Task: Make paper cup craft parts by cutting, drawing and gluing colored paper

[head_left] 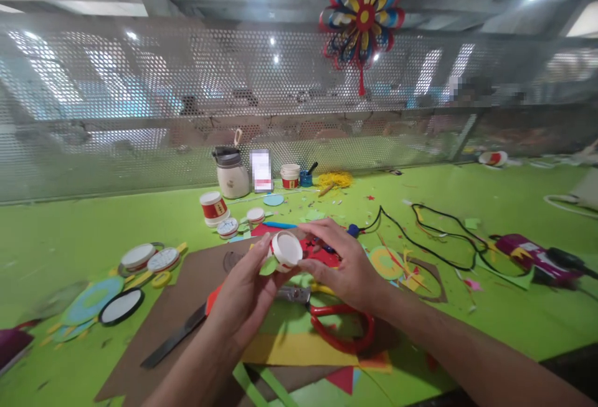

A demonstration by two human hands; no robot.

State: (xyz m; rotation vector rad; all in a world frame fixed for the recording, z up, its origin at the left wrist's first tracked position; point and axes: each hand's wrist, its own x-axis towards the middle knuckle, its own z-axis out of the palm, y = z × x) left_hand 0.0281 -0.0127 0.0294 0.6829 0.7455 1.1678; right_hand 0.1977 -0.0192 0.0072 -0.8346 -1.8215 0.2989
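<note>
Both hands meet over the middle of the green table (70, 239). My left hand (243, 298) is closed around a small white paper cup (286, 251) with a red band, its bottom facing me, and a green paper leaf (268, 265) is pinched against it. My right hand (343, 263) grips the same cup from the right with thumb and fingers. Under the hands lie red-handled scissors (341, 326), a brown sheet (187, 295) and yellow, red and green paper pieces.
A black ruler (175, 337) lies on the brown sheet. Paper rings and round lids (140, 257) lie at the left, cups and a white kettle (232, 173) at the back. A magenta glue gun (532, 256) with black cable sits right. A perforated metal screen runs behind.
</note>
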